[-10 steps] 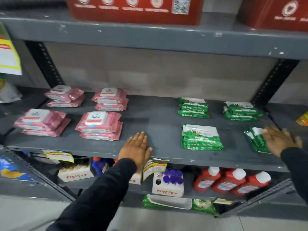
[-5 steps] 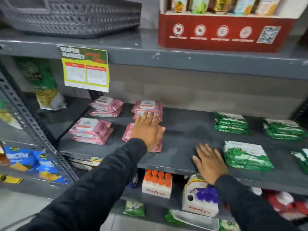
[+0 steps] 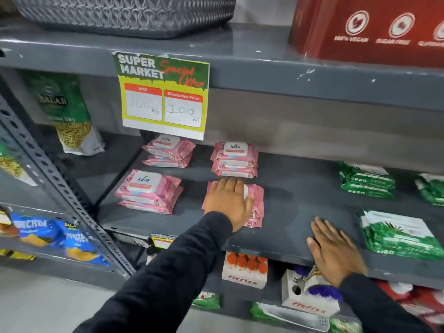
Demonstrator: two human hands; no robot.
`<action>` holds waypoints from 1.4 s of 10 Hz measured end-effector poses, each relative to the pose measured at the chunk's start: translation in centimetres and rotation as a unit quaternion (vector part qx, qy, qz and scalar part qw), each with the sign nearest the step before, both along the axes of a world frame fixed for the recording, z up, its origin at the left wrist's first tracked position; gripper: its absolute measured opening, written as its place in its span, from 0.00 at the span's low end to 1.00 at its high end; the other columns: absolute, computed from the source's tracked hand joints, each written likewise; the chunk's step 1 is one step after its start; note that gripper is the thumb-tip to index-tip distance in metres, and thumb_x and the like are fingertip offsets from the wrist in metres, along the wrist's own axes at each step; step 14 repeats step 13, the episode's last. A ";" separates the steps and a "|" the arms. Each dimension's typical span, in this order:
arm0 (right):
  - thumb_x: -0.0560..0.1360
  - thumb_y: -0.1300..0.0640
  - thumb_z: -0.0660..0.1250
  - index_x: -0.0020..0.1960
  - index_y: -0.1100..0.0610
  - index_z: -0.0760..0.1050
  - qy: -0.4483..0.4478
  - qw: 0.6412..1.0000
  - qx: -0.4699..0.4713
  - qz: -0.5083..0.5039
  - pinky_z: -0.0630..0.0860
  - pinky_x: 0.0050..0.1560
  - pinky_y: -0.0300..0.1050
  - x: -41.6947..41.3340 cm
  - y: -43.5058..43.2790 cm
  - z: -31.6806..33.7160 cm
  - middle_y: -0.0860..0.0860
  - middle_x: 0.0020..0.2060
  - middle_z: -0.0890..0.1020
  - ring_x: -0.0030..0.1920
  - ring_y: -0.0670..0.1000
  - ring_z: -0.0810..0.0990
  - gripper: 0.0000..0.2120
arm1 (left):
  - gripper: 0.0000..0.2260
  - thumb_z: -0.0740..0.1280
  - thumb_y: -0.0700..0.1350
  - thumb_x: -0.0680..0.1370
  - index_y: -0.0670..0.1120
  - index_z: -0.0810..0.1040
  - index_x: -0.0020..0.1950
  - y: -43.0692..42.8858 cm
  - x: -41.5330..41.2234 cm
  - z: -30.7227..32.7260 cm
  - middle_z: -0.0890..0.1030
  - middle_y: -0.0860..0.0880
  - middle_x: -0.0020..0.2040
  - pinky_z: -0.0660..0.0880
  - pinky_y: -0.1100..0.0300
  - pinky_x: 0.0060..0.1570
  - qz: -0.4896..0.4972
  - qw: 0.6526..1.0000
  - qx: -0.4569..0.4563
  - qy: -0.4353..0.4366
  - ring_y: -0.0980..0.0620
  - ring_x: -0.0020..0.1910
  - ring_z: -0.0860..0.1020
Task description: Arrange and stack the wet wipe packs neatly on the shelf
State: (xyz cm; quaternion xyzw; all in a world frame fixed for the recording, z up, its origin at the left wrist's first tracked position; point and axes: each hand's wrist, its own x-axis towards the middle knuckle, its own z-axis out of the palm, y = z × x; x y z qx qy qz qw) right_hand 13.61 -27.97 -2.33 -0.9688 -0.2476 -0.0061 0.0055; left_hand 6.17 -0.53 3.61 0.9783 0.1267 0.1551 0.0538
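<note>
Pink wet wipe packs lie in small stacks on the grey shelf (image 3: 288, 207): a back-left stack (image 3: 168, 151), a back-right stack (image 3: 235, 159), a front-left stack (image 3: 149, 192) and a front-right stack (image 3: 257, 205). My left hand (image 3: 229, 203) lies flat on top of the front-right pink stack, fingers spread, covering most of its lid. My right hand (image 3: 336, 251) rests palm down on the bare front edge of the shelf, holding nothing. Green wet wipe packs sit to the right: a back stack (image 3: 367, 180), a front stack (image 3: 398, 235) and another (image 3: 432, 188) at the frame edge.
A yellow-green price sign (image 3: 163, 97) hangs from the upper shelf, above the pink stacks. A grey basket (image 3: 125, 13) and a red carton (image 3: 370, 30) stand on top. Fitfizz boxes (image 3: 245, 270) and bottles fill the shelf below. Snack bags (image 3: 64, 114) sit beyond the slotted upright (image 3: 55, 179) at left.
My left hand went from the shelf's front edge onto the front-right pink stack. My right hand left the green pack at far right and came to the shelf edge. The view swung left.
</note>
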 end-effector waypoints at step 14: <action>0.79 0.41 0.44 0.78 0.54 0.51 0.062 0.998 -0.011 -0.008 0.50 0.77 0.50 -0.2 1.0 1.5 0.50 0.78 0.52 0.78 0.50 0.50 0.31 | 0.27 0.47 0.56 0.80 0.44 0.53 0.76 15.8 -5.6 3.7 0.53 0.41 0.78 0.46 0.43 0.74 0.122 0.975 0.072 0.170 0.40 0.77 0.47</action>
